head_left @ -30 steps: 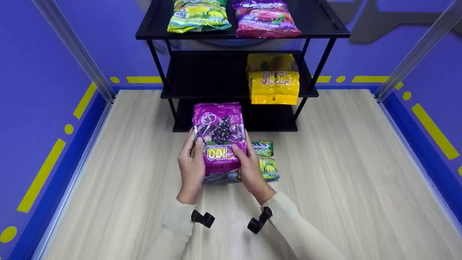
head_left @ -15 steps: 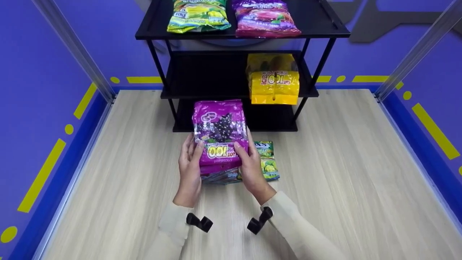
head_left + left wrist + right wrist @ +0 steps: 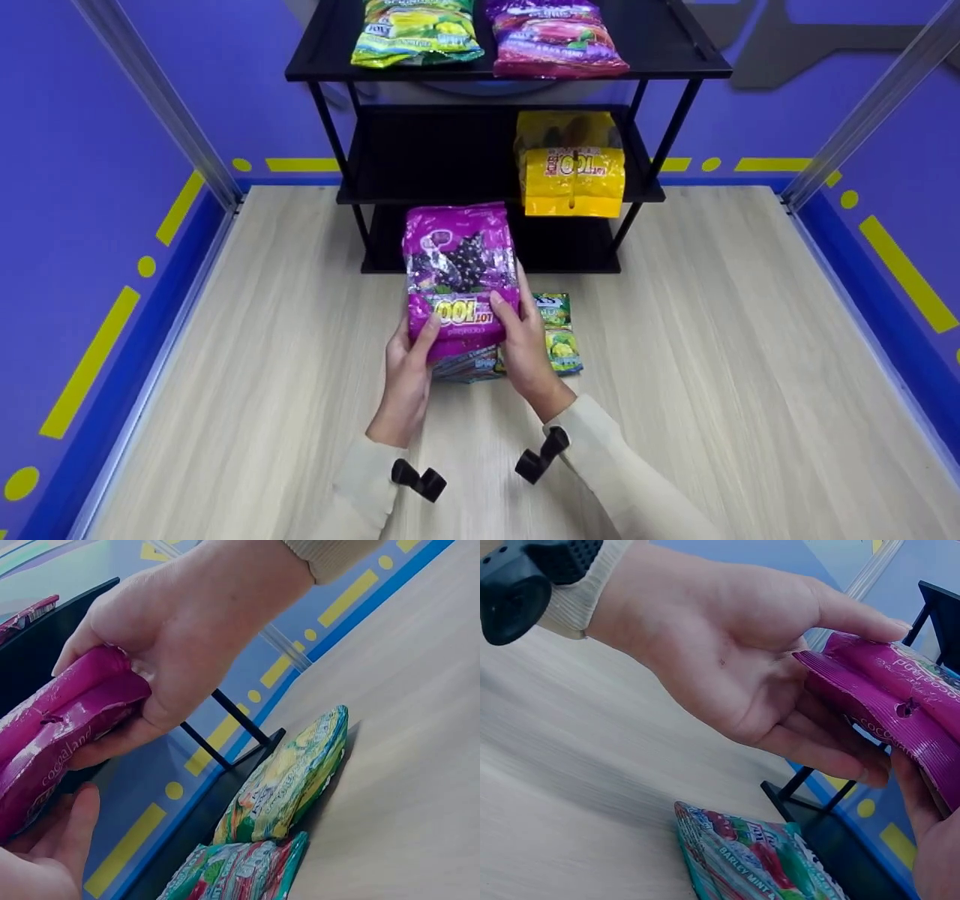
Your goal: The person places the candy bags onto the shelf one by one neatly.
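Both hands hold a purple candy bag [image 3: 459, 259] with dark grapes pictured on it, its lettering upside down in the head view. My left hand [image 3: 406, 375] grips its lower left corner, thumb on the front. At the right edge, my right hand [image 3: 526, 352] holds it with the thumb on the front and the fingers behind. The wrist views show the bag raised above the floor, with its folded end [image 3: 907, 709] between the hands. Below lie a green-yellow candy bag [image 3: 289, 776] and a teal-red candy bag [image 3: 754, 855], partly hidden in the head view.
A black three-tier rack [image 3: 420, 161] stands ahead. On its top tier lie a green-yellow bag [image 3: 416, 34] and a purple-pink bag [image 3: 555, 41]. A yellow bag [image 3: 574, 180] sits at the right of the middle tier. Blue walls [image 3: 90, 150] flank the wood-look floor [image 3: 720, 360].
My left hand has slid down from the bag's left side to its lower corner. The purple bag has shifted slightly toward the rack. The right hand has stayed nearly in place.
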A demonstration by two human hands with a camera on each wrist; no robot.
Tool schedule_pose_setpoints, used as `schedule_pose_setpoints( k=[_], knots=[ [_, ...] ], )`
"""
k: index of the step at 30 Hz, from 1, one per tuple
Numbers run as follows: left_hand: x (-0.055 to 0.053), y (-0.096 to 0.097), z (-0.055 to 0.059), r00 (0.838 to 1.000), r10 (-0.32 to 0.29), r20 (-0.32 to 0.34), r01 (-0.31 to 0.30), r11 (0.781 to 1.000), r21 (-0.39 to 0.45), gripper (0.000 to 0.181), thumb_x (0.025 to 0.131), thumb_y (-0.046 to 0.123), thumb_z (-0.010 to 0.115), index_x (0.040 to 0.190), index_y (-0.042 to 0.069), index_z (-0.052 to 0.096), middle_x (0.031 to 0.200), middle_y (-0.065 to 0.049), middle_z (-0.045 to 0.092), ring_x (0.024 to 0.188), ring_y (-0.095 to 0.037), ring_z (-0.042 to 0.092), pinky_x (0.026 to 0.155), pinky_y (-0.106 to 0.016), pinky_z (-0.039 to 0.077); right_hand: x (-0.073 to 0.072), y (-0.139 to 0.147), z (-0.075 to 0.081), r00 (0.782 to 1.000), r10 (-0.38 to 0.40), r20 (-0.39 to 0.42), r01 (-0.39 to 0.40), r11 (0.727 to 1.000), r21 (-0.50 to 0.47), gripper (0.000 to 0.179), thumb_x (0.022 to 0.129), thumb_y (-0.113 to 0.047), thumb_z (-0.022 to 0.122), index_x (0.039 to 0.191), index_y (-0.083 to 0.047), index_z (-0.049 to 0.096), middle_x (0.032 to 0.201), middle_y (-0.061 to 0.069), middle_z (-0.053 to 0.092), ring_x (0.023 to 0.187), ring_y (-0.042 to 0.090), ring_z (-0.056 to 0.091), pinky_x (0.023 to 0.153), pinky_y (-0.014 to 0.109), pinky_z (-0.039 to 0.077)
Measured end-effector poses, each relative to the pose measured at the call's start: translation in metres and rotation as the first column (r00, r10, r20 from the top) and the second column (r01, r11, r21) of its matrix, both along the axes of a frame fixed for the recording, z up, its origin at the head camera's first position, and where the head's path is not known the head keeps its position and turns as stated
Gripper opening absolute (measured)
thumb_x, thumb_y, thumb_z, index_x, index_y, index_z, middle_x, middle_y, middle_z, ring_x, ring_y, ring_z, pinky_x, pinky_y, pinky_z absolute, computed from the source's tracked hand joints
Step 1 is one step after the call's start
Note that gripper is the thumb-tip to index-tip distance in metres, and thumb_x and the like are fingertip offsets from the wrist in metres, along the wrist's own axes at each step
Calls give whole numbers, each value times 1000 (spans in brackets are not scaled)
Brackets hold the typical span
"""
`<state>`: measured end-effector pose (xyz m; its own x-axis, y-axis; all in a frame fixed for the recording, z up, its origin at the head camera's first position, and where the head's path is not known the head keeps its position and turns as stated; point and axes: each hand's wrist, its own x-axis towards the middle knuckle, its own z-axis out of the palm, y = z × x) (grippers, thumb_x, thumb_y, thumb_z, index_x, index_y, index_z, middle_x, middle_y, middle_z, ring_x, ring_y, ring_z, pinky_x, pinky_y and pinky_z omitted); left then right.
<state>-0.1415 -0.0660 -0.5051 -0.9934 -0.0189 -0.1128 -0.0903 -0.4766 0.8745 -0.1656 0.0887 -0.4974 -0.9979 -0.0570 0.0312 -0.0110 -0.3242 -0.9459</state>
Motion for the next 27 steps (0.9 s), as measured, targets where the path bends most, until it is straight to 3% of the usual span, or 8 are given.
schedule_pose_setpoints(
  k=[7, 12, 18, 27],
  knots=[
    [1, 4, 2, 999, 52, -2, -52, 999, 2, 57, 96, 22, 60, 146, 10, 38, 137, -11, 49, 118, -18, 56, 102, -28, 49, 1, 0, 2, 1000, -3, 0, 3, 1000, 1, 62, 101, -31, 50, 152, -44, 18, 158, -6, 27, 124, 23, 49, 103, 29, 48],
    [0, 5, 1, 997, 78, -27, -78, 997, 8, 57, 97, 21, 59, 147, 8, 35, 135, -11, 48, 117, -17, 55, 103, -27, 49, 0, 1, 3, 1000, 3, -17, -2, 1000, 15, 65, 100, -28, 51, 153, -40, 16, 157, -3, 29, 124, 23, 50, 103, 30, 48],
    [-1, 6, 1, 995, 77, -68, -72, 995, 72, 56, 98, 15, 55, 148, 6, 32, 134, -10, 47, 118, -18, 54, 104, -28, 48, -2, 3, 3, 1000, -5, -4, 5, 1000, 26, 67, 98, -25, 54, 154, -34, 17, 151, 4, 39, 120, 22, 53, 100, 28, 49],
    [-1, 8, 3, 993, 80, -87, -68, 988, 138, 53, 98, 11, 53, 147, 4, 32, 129, -7, 50, 117, -17, 54, 106, -29, 46, -1, 8, 3, 999, 41, -28, -40, 999, 24, 68, 98, -22, 53, 154, -30, 16, 149, 7, 41, 124, 21, 51, 103, 27, 46]
  ],
)
